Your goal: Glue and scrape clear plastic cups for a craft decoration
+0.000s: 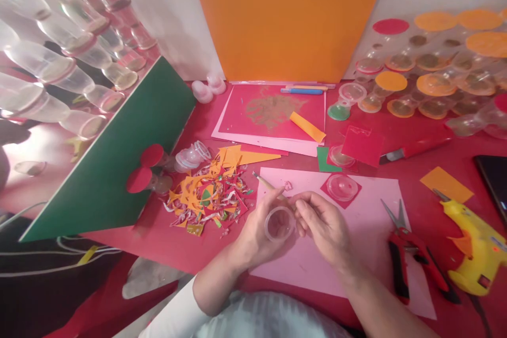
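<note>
My left hand is wrapped round a small clear plastic cup, its round rim facing up. A thin stick or pencil pokes out beyond the left fingers, pointing up and left. Close against the cup's right side, my right hand has its fingers pinched together; what they hold, if anything, is hidden. Both hands are above a pink sheet. A clear round lid lies on a red square at the sheet's top.
Paper scraps are heaped left of the hands. Red-handled shears and a yellow glue gun lie right. A green board slants at left. Joined clear cups stand at the back right; more stacks are at upper left.
</note>
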The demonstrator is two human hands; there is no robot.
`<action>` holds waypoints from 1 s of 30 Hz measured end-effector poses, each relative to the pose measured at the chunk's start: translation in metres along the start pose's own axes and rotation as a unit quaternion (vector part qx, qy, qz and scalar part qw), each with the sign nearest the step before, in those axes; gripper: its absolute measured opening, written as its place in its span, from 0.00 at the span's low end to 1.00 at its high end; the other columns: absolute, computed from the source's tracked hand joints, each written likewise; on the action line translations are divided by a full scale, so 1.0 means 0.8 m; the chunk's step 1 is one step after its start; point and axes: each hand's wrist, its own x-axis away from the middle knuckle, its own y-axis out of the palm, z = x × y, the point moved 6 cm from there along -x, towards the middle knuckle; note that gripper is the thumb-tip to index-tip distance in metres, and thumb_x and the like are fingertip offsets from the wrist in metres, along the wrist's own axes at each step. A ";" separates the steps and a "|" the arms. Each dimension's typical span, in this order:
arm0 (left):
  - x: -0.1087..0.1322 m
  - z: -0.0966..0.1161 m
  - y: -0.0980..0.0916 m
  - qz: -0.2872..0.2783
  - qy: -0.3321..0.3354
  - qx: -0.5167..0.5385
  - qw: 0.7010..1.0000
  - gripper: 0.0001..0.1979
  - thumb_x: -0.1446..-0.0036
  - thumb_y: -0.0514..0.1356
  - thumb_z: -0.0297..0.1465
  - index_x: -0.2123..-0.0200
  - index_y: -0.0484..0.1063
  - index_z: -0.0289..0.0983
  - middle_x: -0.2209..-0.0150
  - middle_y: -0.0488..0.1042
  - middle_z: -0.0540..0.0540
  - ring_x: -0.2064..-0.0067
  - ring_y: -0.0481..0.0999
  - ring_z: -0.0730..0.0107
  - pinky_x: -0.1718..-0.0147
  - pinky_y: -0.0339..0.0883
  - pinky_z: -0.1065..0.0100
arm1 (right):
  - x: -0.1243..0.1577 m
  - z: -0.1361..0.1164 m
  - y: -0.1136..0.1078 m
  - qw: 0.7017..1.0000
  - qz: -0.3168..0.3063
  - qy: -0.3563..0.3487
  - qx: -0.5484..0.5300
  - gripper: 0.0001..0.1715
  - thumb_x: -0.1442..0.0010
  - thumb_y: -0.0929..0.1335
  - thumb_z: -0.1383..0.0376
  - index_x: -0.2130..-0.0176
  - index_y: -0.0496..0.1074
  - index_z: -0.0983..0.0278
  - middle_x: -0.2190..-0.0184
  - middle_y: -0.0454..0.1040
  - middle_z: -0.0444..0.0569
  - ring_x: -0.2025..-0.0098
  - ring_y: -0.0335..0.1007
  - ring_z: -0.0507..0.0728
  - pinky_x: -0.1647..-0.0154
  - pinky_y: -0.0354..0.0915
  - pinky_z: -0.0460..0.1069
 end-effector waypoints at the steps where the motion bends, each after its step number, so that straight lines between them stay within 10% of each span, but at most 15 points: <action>1: 0.001 -0.002 -0.001 0.005 -0.009 0.002 1.000 0.35 0.42 0.64 0.30 0.34 0.54 0.41 0.58 0.79 0.45 0.61 0.80 0.68 0.59 0.75 0.65 | 0.001 0.000 0.000 0.999 -0.004 -0.010 0.033 0.18 0.35 0.66 0.50 0.68 0.70 0.60 0.81 0.66 0.39 0.82 0.63 0.50 0.82 0.63 0.45; 9: 0.006 -0.006 -0.008 0.010 -0.011 0.001 1.000 0.34 0.43 0.62 0.26 0.35 0.55 0.42 0.55 0.78 0.45 0.59 0.79 0.69 0.59 0.75 0.69 | 0.011 -0.016 0.013 0.908 -0.022 -0.191 0.372 0.16 0.29 0.59 0.62 0.70 0.65 0.58 0.73 0.75 0.48 0.72 0.73 0.56 0.70 0.64 0.48; 16: 0.004 0.004 -0.009 -0.035 -0.012 0.106 0.994 0.32 0.42 0.63 0.28 0.35 0.58 0.43 0.54 0.75 0.44 0.64 0.78 0.73 0.65 0.74 0.73 | 0.023 -0.041 0.023 0.930 -0.050 -0.236 0.278 0.15 0.30 0.57 0.67 0.71 0.56 0.57 0.79 0.66 0.42 0.78 0.62 0.53 0.75 0.58 0.47; 22: 0.001 0.006 -0.010 -0.007 -0.013 0.137 0.990 0.27 0.44 0.66 0.27 0.42 0.64 0.41 0.56 0.77 0.45 0.60 0.80 0.69 0.61 0.75 0.72 | 0.019 -0.019 0.028 0.989 -0.078 -0.101 0.077 0.23 0.28 0.57 0.51 0.73 0.56 0.57 0.82 0.59 0.38 0.81 0.56 0.51 0.79 0.56 0.46; 30: 0.004 0.001 -0.021 -0.055 -0.059 0.240 0.968 0.21 0.47 0.69 0.35 0.50 0.71 0.40 0.57 0.75 0.44 0.66 0.75 0.70 0.67 0.71 0.71 | 0.016 -0.012 0.034 0.986 -0.145 -0.086 0.015 0.27 0.30 0.59 0.45 0.73 0.59 0.59 0.82 0.59 0.37 0.82 0.55 0.49 0.80 0.55 0.45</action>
